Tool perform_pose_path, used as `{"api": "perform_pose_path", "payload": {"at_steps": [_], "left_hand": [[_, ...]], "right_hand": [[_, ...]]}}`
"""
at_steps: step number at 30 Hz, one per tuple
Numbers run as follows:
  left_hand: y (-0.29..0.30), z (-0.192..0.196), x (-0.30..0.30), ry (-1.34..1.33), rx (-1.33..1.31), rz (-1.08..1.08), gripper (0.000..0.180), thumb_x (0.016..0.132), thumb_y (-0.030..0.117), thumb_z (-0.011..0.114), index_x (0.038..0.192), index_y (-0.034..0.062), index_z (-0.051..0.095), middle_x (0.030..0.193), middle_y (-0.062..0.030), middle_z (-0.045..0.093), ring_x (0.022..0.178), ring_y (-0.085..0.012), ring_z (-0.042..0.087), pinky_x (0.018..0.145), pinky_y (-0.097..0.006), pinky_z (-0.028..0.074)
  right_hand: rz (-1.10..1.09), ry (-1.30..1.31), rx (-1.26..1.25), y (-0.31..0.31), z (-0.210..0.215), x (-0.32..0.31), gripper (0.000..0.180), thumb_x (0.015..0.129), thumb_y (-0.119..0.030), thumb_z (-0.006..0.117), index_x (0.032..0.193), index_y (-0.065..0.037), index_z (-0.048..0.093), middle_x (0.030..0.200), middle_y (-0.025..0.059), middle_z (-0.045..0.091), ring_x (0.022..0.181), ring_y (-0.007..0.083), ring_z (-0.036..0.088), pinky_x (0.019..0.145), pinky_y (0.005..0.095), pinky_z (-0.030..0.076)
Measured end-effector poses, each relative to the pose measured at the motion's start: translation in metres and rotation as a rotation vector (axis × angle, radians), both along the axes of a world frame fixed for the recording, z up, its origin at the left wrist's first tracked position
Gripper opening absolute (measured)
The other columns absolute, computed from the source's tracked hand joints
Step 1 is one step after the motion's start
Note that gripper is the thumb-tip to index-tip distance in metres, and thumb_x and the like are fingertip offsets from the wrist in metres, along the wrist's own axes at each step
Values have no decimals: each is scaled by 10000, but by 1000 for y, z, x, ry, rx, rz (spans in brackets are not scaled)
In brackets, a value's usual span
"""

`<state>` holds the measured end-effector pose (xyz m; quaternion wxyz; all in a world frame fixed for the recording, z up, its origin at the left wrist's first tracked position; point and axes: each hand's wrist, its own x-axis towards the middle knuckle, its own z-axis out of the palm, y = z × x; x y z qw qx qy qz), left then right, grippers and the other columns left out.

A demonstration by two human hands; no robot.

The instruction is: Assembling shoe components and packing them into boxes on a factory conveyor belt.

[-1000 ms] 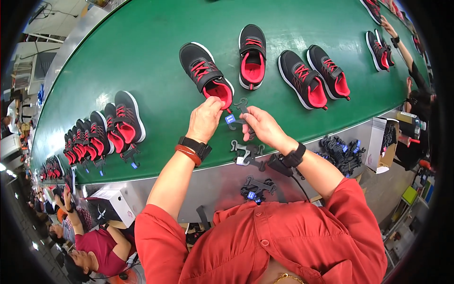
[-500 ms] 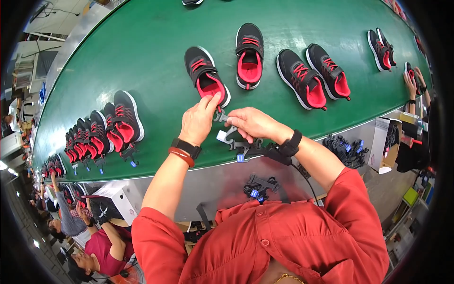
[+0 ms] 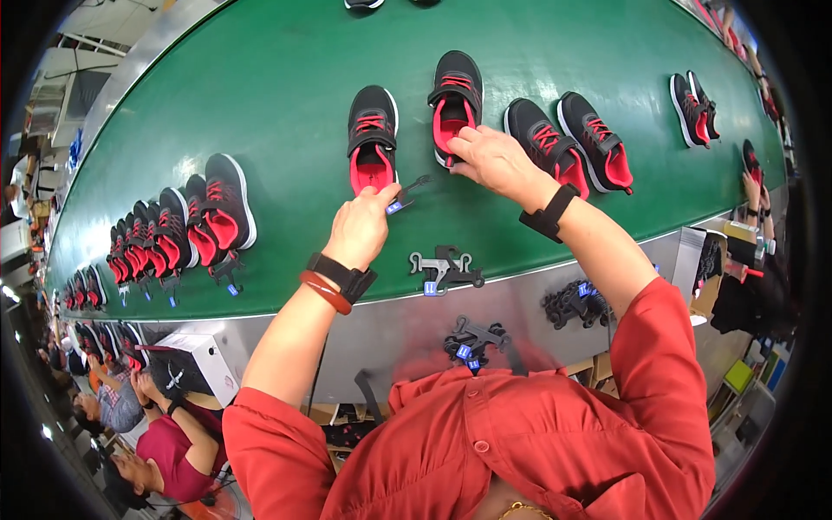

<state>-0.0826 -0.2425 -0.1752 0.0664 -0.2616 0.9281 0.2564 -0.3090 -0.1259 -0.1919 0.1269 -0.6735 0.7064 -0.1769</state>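
My left hand [image 3: 360, 227] is closed at the heel of a black sneaker [image 3: 373, 128] with red lining and laces and a white sole. A dark plastic shoe hanger [image 3: 407, 194] with a blue tag sticks out to the right from that heel, its near end hidden by my fingers. Just to the right, my right hand [image 3: 498, 160] pinches the heel of the matching sneaker [image 3: 456, 82]. Both shoes rest on the green belt [image 3: 286, 113], toes pointing away. Nearer to me lie loose hangers [image 3: 445, 270], one grey and others darker.
Another sneaker pair [image 3: 568, 143] stands to the right, and a row of sneakers [image 3: 178, 227] with hangers to the left. More hangers [image 3: 475, 342] lie on the metal ledge [image 3: 381, 338], with a further heap [image 3: 576, 303] on its right. Co-workers sit at left [image 3: 186, 455].
My right hand has left the hanger and moved up to the right sneaker's heel. The hanger now hangs at the left sneaker, which has turned straighter. The belt's other shoes have shifted slightly left.
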Motion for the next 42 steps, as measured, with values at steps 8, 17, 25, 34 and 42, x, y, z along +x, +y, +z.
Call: {"api": "perform_pose_path", "payload": {"at_steps": [8,17,25,34,42], "left_hand": [[5,-4,-4,72,22,21,317,809,2,425,1068,60,600,861,-217,611,778,-400,601,705,-478,485],[9,-7,1,120,143,155,278,803,-40,479,1019,53,628,948,-173,634,876,-380,599,767,-445,480],[12,-6,5,64,106,156,257,826,-16,474,1018,55,629,962,-170,640,891,-383,598,779,-444,479],[19,-7,3,63,103,176,261,820,-17,476,1016,55,633,958,-174,642,893,-385,600,783,-452,476],[28,-13,3,159,55,175,303,775,-18,454,1007,54,637,877,-190,631,836,-383,610,743,-462,492]], "right_hand": [[92,272,-92,-6,14,23,152,701,-243,683,787,-146,604,775,26,559,762,207,555,696,348,416],[160,409,-7,-11,5,29,68,704,-221,655,734,-161,644,722,17,585,774,189,571,707,332,396],[82,293,-48,-6,19,31,127,675,-248,696,761,-162,658,712,13,582,757,196,570,685,343,394],[55,281,-78,0,18,32,137,671,-239,705,778,-161,667,715,14,581,741,193,564,688,343,393],[90,310,-116,1,13,34,119,666,-237,703,747,-160,664,711,9,579,741,188,561,686,336,391]]}}
